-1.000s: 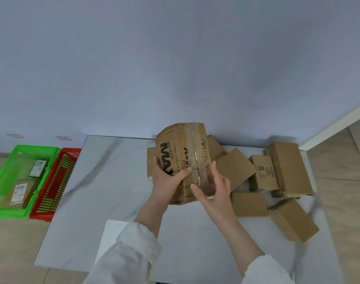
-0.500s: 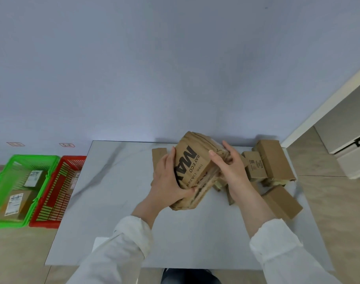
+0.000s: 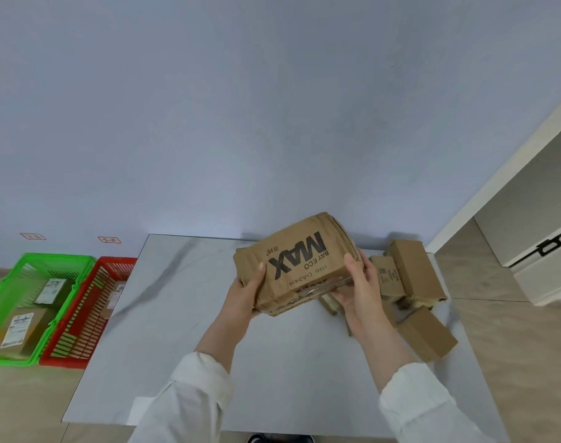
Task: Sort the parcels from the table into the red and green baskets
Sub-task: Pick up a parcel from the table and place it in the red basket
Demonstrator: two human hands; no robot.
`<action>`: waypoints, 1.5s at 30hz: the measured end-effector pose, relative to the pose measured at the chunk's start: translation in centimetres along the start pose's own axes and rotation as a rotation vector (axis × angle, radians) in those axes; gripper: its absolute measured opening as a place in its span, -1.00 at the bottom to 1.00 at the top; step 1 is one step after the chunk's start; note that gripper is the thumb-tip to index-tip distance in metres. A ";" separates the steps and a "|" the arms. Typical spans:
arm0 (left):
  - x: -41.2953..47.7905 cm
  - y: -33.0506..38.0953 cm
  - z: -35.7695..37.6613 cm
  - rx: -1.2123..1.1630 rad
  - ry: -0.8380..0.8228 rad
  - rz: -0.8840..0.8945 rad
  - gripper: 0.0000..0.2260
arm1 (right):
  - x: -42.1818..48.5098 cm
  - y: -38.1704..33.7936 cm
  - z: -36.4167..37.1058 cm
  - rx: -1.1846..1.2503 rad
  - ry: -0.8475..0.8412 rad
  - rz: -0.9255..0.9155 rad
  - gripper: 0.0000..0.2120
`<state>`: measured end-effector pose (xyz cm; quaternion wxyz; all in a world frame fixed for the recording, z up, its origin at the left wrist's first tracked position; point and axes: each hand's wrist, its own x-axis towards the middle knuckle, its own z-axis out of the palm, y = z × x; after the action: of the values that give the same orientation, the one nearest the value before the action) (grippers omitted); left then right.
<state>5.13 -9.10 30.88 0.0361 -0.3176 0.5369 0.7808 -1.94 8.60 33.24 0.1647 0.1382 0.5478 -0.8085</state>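
I hold a crumpled brown cardboard parcel (image 3: pixel 296 262) printed "MAX BAY ECO" above the grey marble table (image 3: pixel 183 298). My left hand (image 3: pixel 245 294) grips its left end, thumb on top. At the other end my right hand (image 3: pixel 359 287) grips it, fingers under it. Several small brown parcels (image 3: pixel 413 273) lie at the table's right side, partly hidden behind my right hand. On the floor at the left stand the green basket (image 3: pixel 49 262), which holds two labelled parcels, and the red basket (image 3: pixel 90 318) beside it with a parcel inside.
A plain blue-grey wall rises behind the table. At the far right there is a white door frame (image 3: pixel 496 174) and a white cabinet (image 3: pixel 547 260). Wooden floor surrounds the table. A white sheet (image 3: pixel 138 410) lies at the table's near edge.
The parcel has been turned in my hands from nearly upright to lying flat, printed face up. My right hand moved from its top to its right end. The view shifted slightly.
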 end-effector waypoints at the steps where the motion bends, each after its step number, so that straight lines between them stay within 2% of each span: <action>1: 0.0 0.2 0.1 -0.019 0.005 0.046 -0.45 | -0.1 -0.4 -0.5 -0.035 -0.032 -0.005 -0.44; 5: 0.1 1.1 0.4 0.053 0.024 0.243 -0.38 | 0.0 -2.4 -2.4 -0.362 -0.092 -0.134 -0.55; 8: 0.3 1.8 0.6 0.124 0.008 0.351 -0.48 | 0.4 -3.8 -2.6 -0.572 -0.165 -0.225 -0.42; 12: 0.2 3.2 0.9 0.147 -0.020 0.404 -0.51 | 1.1 -4.6 -2.2 -0.739 -0.138 -0.289 -0.35; 14: 0.1 3.6 0.9 0.132 -0.017 0.385 -0.54 | 1.1 -4.5 -2.1 -0.718 -0.163 -0.293 -0.39; 17: 0.3 4.2 1.0 0.102 0.030 0.285 -0.45 | 1.1 -4.0 -2.3 -0.673 -0.214 -0.277 -0.41; 21: 1.0 5.1 0.8 0.060 0.133 0.226 -0.60 | 1.5 -3.4 -2.6 -0.685 -0.254 -0.247 -0.38; 25: 1.4 5.2 0.4 0.009 0.146 0.255 -0.64 | 1.7 -3.7 -2.2 -0.650 -0.287 -0.214 -0.38; 27: 1.5 5.1 0.2 -0.018 0.127 0.286 -0.58 | 1.9 -4.0 -2.0 -0.587 -0.272 -0.154 -0.38; 31: 1.7 4.7 -0.3 -0.013 0.005 0.360 -0.39 | 2.5 -4.3 -1.6 -0.417 -0.203 -0.026 -0.19; 35: 1.5 4.7 -0.9 0.046 -0.161 0.417 -0.31 | 2.6 -4.0 -1.7 -0.380 -0.242 0.016 -0.23; 37: 1.7 5.0 -1.1 0.063 -0.179 0.400 -0.31 | 2.5 -3.8 -1.8 -0.394 -0.254 0.017 -0.13; 39: 1.8 5.2 -0.8 0.115 -0.132 0.379 -0.35 | 2.4 -3.5 -1.7 -0.388 -0.175 -0.017 -0.03; 41: 1.9 5.3 0.1 0.191 0.004 0.314 -0.41 | 2.2 -3.1 -1.2 -0.420 -0.060 -0.128 -0.11; 43: 1.9 5.3 1.3 0.207 0.070 0.187 -0.30 | 1.6 -2.4 -0.4 -0.527 0.007 -0.305 -0.15; 45: 1.7 5.2 2.5 0.125 0.065 0.068 -0.14 | 0.8 -1.6 0.1 -0.620 0.024 -0.476 -0.09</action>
<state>0.62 -9.61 34.75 0.0120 -0.3212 0.5961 0.7358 -3.34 8.94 34.29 -0.0001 -0.0397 0.7847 -0.6186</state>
